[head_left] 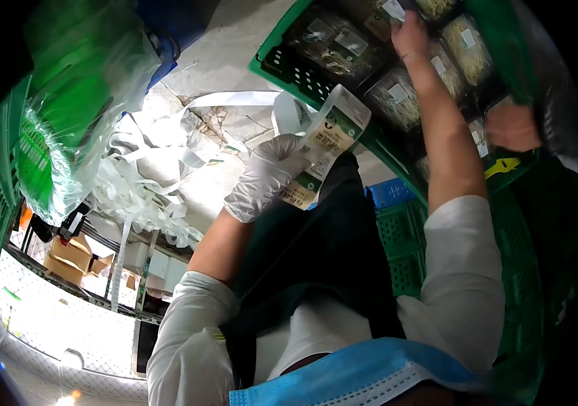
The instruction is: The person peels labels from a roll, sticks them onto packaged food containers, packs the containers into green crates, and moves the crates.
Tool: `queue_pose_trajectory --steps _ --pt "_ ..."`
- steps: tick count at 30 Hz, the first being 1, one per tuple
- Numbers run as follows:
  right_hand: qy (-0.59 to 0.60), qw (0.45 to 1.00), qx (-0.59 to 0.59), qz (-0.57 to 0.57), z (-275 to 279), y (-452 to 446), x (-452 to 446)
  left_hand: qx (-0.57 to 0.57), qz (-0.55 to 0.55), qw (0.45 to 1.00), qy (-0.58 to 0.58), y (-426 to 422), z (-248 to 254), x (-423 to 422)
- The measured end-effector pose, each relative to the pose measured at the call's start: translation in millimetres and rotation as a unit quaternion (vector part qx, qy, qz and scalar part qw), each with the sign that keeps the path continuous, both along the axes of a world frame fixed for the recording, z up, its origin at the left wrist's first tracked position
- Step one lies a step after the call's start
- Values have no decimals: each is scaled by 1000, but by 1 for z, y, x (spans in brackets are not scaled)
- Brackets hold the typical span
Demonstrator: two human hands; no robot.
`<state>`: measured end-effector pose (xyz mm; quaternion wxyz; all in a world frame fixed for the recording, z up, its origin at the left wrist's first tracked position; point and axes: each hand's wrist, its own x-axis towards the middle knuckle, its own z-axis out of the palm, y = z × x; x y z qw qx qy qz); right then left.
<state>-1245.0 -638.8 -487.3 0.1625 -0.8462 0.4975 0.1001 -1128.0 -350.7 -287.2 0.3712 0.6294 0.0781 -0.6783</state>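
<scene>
Left hand (272, 172), white-gloved: grip closed round a label roll (333, 139), thumb and fingers pinching it; roll tilted, held in front of the dark apron (323, 250), just beside the near-left edge of a green crate (285, 84); printed face green and tan, with a code square

Right hand (411, 35), bare: reaches over the crate, fingers at a white label (392, 9) on a pack near its far side; cannot tell whether the grip pinches the label or presses it flat

Crate: tilted in view, dark-based packs (397, 98) in rows under clear film, pale strands in several, white labels on many

Another person's hand (512, 128), blurred, at the crate's right side; yellow piece (503, 167) just below it

Floor (224, 17): white strips (143, 196) heaped left of the left hand, one length running behind the roll; cannot tell if it joins the roll

Far left: clear bag (65, 135) with green showing through; open carton (69, 257) lower down

Bottom: blue mask (356, 372) across the view
</scene>
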Motion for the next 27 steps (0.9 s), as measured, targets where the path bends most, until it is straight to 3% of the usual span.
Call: queue_pose_trajectory --steps 1,3,5,6,7,9,10,11,12,13,14,17,18,19,21,23,24,27 --pt "47 996 67 -38 20 12 11 2 -27 1000 4 4 -2 4" --pt "-49 998 23 -42 36 30 11 -8 -66 998 -13 8 0 7" --pt "-140 989 -25 -49 52 43 1 -40 37 998 25 0 10 8" --pt "-187 981 5 -46 64 46 -5 -116 144 980 65 4 5 4" --pt "-243 957 144 -65 83 57 -12 -133 72 988 -18 -1 10 6" --pt "-337 770 531 -105 141 86 -11 -88 143 985 44 -12 25 8" --pt "-324 741 586 -56 166 97 -10 -97 126 987 26 -2 17 2" --pt "-290 768 570 -4 180 103 -10 -108 107 988 6 8 6 -1" --pt "-260 805 532 34 187 106 -12 -112 2 993 -35 -5 19 10" --pt "-243 823 509 60 191 108 -14 -115 1 993 -34 -18 25 12" --pt "-236 832 497 74 195 112 -16 -160 -30 969 -188 -32 30 11" --pt "-284 828 480 56 219 123 -2 -249 -121 874 -399 -36 32 6" --pt "-296 832 466 48 223 125 1 -133 14 965 -227 -43 44 2" --pt "-304 840 448 38 225 125 1 -6 146 989 -38 -46 51 1" --pt "-343 874 343 33 210 120 3 23 99 991 -83 -39 39 -2" --pt "-340 913 225 18 182 91 12 -93 -11 970 -225 -37 26 -9" --pt "-320 932 168 6 162 67 18 -63 125 985 -96 -42 28 -12" --pt "-196 980 5 -46 100 -32 29 7 91 996 -23 -30 16 -3"
